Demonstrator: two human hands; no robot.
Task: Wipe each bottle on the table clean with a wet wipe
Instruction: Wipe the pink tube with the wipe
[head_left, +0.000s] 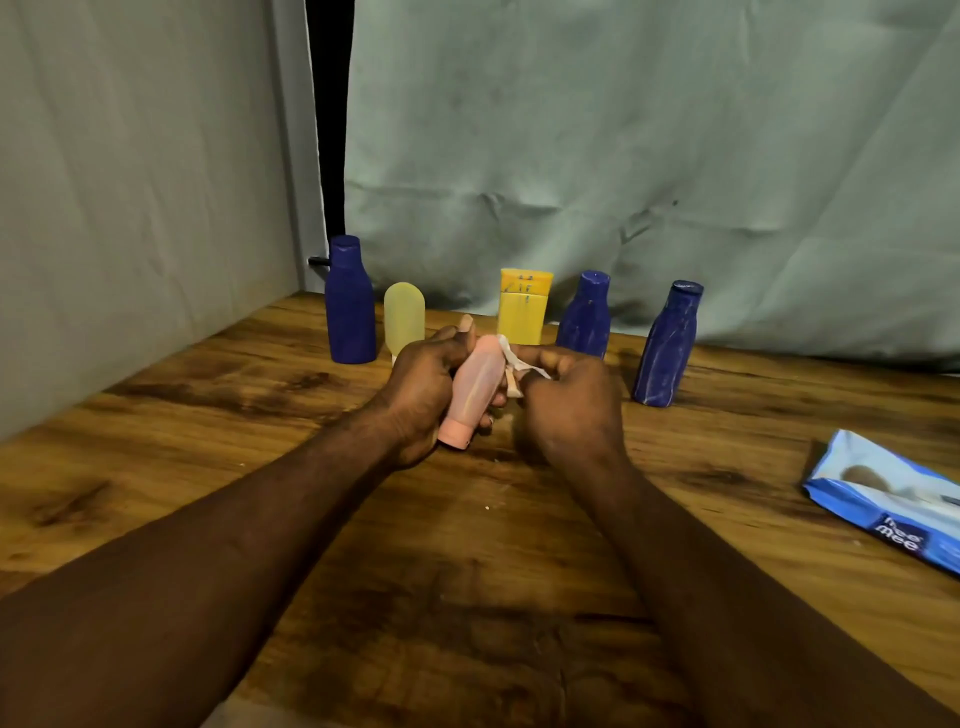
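Note:
My left hand (423, 387) grips a pink bottle (475, 389) above the table, its cap pointing down toward me. My right hand (571, 400) pinches a crumpled white wet wipe (514, 364) against the bottle's upper right side. Behind them stands a row of bottles: a tall blue one (349, 306), a pale yellow tube (404, 317), a yellow bottle (523, 306), a second blue bottle (586, 314) and a third blue bottle (666, 345) farther right.
A blue pack of wet wipes (891, 499) lies near the right edge of the wooden table (467, 545). Grey-green cloth (623, 156) hangs behind the table and along its left side.

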